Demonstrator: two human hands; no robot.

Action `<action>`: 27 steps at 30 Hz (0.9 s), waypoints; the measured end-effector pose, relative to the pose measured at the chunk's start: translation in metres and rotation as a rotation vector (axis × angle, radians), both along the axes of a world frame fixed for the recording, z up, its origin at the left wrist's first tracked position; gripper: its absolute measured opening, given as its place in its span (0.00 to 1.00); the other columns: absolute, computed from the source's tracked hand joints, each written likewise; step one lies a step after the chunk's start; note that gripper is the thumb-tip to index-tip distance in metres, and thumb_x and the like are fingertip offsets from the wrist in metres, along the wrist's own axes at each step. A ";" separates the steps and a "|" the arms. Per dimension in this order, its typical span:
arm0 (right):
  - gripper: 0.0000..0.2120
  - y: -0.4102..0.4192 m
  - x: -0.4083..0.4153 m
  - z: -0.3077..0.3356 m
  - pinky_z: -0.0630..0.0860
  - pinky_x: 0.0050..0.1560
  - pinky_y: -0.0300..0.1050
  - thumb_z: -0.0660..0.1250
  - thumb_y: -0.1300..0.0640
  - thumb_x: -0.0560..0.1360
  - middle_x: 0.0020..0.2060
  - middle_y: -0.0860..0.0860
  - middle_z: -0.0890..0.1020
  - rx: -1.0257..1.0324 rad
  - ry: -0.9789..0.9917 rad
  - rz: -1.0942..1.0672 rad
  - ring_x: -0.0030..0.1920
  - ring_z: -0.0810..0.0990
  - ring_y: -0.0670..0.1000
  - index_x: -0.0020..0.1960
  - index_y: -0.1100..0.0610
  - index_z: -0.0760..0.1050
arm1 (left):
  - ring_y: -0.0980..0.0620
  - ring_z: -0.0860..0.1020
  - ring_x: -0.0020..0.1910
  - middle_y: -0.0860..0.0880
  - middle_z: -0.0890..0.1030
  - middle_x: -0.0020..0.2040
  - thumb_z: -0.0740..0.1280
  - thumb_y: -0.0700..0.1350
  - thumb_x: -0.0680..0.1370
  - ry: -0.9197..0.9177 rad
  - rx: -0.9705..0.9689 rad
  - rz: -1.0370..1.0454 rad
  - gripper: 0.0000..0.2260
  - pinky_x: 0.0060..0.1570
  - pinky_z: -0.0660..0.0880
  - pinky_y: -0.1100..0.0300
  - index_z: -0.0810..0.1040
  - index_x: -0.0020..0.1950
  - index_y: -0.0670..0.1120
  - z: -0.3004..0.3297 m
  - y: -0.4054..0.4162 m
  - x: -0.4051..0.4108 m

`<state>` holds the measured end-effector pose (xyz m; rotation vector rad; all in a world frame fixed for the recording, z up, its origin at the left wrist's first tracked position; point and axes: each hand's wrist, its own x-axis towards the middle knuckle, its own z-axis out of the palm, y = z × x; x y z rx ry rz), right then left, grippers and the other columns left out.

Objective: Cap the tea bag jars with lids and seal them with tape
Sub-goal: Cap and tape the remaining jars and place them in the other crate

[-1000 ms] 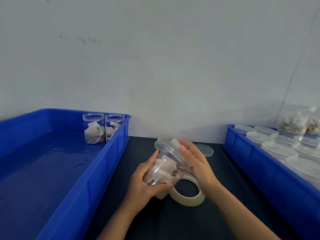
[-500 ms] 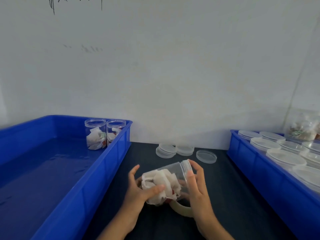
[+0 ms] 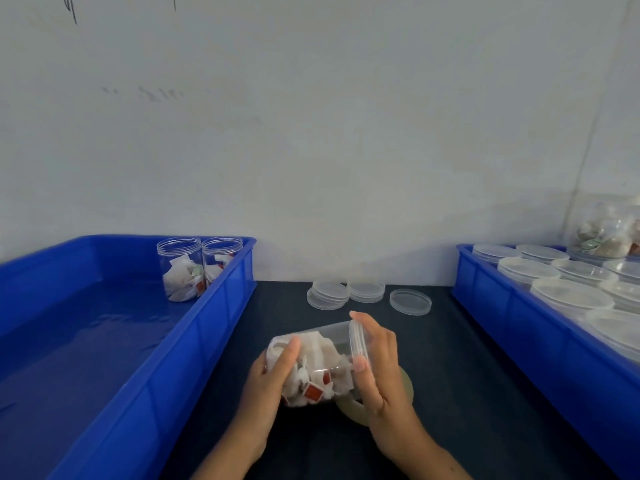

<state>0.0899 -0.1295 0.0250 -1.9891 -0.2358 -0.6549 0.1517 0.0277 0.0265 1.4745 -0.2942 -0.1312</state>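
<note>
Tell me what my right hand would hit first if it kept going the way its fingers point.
Probably the single clear round plastic lid lying on the dark table beyond the right hand; depth is uncertain, though.

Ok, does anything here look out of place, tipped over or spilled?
Nothing is spilled. The one jar not upright is the one in both hands, tipped on its side with its lid on, left hand on the body, right hand at the lid. The tape roll lies underneath.
</note>
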 end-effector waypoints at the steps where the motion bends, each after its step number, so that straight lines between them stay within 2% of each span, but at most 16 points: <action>1: 0.24 0.000 0.000 0.000 0.78 0.56 0.50 0.49 0.35 0.76 0.62 0.38 0.65 0.057 0.033 -0.003 0.60 0.73 0.41 0.71 0.38 0.58 | 0.56 0.84 0.45 0.52 0.85 0.48 0.66 0.65 0.64 -0.033 0.010 0.017 0.25 0.37 0.78 0.66 0.78 0.58 0.55 0.001 0.000 -0.001; 4: 0.20 0.002 0.001 0.005 0.78 0.57 0.54 0.49 0.37 0.76 0.61 0.47 0.73 0.256 0.108 -0.022 0.57 0.78 0.47 0.66 0.38 0.62 | 0.63 0.81 0.47 0.64 0.81 0.49 0.70 0.62 0.62 -0.180 0.045 0.030 0.29 0.38 0.78 0.68 0.71 0.62 0.61 0.005 -0.002 -0.007; 7: 0.18 0.005 0.002 0.013 0.77 0.58 0.58 0.48 0.33 0.77 0.57 0.51 0.76 0.389 0.165 -0.034 0.57 0.77 0.52 0.60 0.39 0.67 | 0.58 0.82 0.48 0.62 0.80 0.50 0.74 0.59 0.63 -0.253 0.015 0.023 0.29 0.39 0.79 0.65 0.70 0.62 0.59 0.007 -0.003 -0.010; 9: 0.21 0.005 -0.001 0.014 0.76 0.60 0.57 0.49 0.30 0.75 0.60 0.49 0.75 0.398 0.182 -0.026 0.60 0.76 0.50 0.62 0.36 0.67 | 0.57 0.82 0.47 0.59 0.81 0.50 0.75 0.62 0.64 -0.193 -0.019 0.018 0.27 0.38 0.79 0.64 0.73 0.60 0.59 0.008 -0.004 -0.011; 11: 0.24 0.005 -0.005 0.013 0.75 0.62 0.51 0.52 0.28 0.73 0.64 0.43 0.71 0.324 0.133 0.021 0.64 0.73 0.43 0.66 0.32 0.63 | 0.53 0.84 0.46 0.52 0.84 0.49 0.74 0.60 0.63 -0.054 -0.055 -0.032 0.25 0.38 0.80 0.60 0.76 0.58 0.56 0.009 -0.002 -0.011; 13: 0.26 0.004 -0.009 0.014 0.72 0.61 0.37 0.53 0.30 0.73 0.65 0.36 0.66 0.139 0.022 0.041 0.66 0.68 0.38 0.70 0.31 0.59 | 0.44 0.84 0.47 0.44 0.85 0.50 0.73 0.60 0.64 0.107 -0.100 -0.143 0.27 0.42 0.81 0.51 0.79 0.59 0.50 0.011 0.002 -0.009; 14: 0.25 0.003 -0.010 0.015 0.70 0.59 0.31 0.53 0.32 0.74 0.64 0.36 0.65 0.051 -0.030 0.034 0.66 0.67 0.37 0.71 0.32 0.59 | 0.41 0.84 0.47 0.41 0.84 0.51 0.71 0.62 0.64 0.169 -0.118 -0.193 0.28 0.42 0.81 0.51 0.79 0.59 0.48 0.013 0.004 -0.009; 16: 0.24 0.002 -0.008 0.016 0.66 0.59 0.26 0.53 0.35 0.76 0.63 0.38 0.66 -0.011 -0.089 0.020 0.66 0.68 0.39 0.72 0.35 0.60 | 0.39 0.83 0.44 0.37 0.84 0.50 0.68 0.63 0.65 0.211 -0.135 -0.232 0.29 0.38 0.80 0.52 0.79 0.59 0.47 0.015 0.005 -0.011; 18: 0.23 0.004 -0.007 0.019 0.67 0.57 0.28 0.53 0.35 0.76 0.61 0.41 0.69 0.045 -0.096 0.003 0.63 0.70 0.40 0.70 0.36 0.63 | 0.38 0.82 0.43 0.37 0.84 0.48 0.68 0.63 0.65 0.152 -0.134 -0.171 0.29 0.39 0.80 0.52 0.78 0.59 0.47 0.014 0.002 -0.011; 20: 0.20 0.008 -0.005 0.022 0.71 0.58 0.35 0.53 0.35 0.76 0.59 0.44 0.73 0.196 -0.047 -0.023 0.60 0.74 0.42 0.66 0.35 0.66 | 0.43 0.83 0.47 0.42 0.84 0.50 0.70 0.61 0.64 0.044 -0.109 -0.057 0.28 0.45 0.81 0.48 0.76 0.59 0.49 0.012 -0.003 -0.010; 22: 0.14 0.013 -0.003 0.022 0.75 0.60 0.52 0.52 0.37 0.79 0.54 0.49 0.78 0.374 0.074 -0.076 0.57 0.77 0.50 0.59 0.38 0.71 | 0.52 0.83 0.47 0.50 0.83 0.50 0.76 0.59 0.65 -0.125 -0.035 0.010 0.26 0.41 0.81 0.57 0.75 0.58 0.51 0.012 -0.004 -0.009; 24: 0.13 0.013 -0.003 0.026 0.75 0.59 0.61 0.54 0.41 0.81 0.53 0.58 0.78 0.510 0.238 -0.119 0.55 0.78 0.59 0.52 0.45 0.73 | 0.55 0.83 0.46 0.54 0.82 0.48 0.77 0.57 0.63 -0.290 0.013 0.009 0.27 0.38 0.79 0.64 0.73 0.57 0.50 0.011 -0.003 -0.009; 25: 0.14 0.012 -0.004 0.027 0.75 0.60 0.62 0.54 0.41 0.80 0.54 0.60 0.78 0.556 0.304 -0.103 0.56 0.78 0.60 0.53 0.47 0.74 | 0.55 0.83 0.46 0.55 0.82 0.48 0.76 0.56 0.63 -0.316 0.012 0.007 0.27 0.37 0.79 0.64 0.73 0.57 0.50 0.010 -0.003 -0.009; 27: 0.20 0.009 -0.009 0.028 0.73 0.65 0.55 0.52 0.35 0.79 0.63 0.52 0.76 0.535 0.318 -0.046 0.64 0.75 0.53 0.64 0.43 0.71 | 0.55 0.83 0.46 0.55 0.82 0.48 0.75 0.57 0.62 -0.291 -0.034 0.013 0.26 0.37 0.79 0.65 0.75 0.56 0.51 0.008 -0.004 -0.010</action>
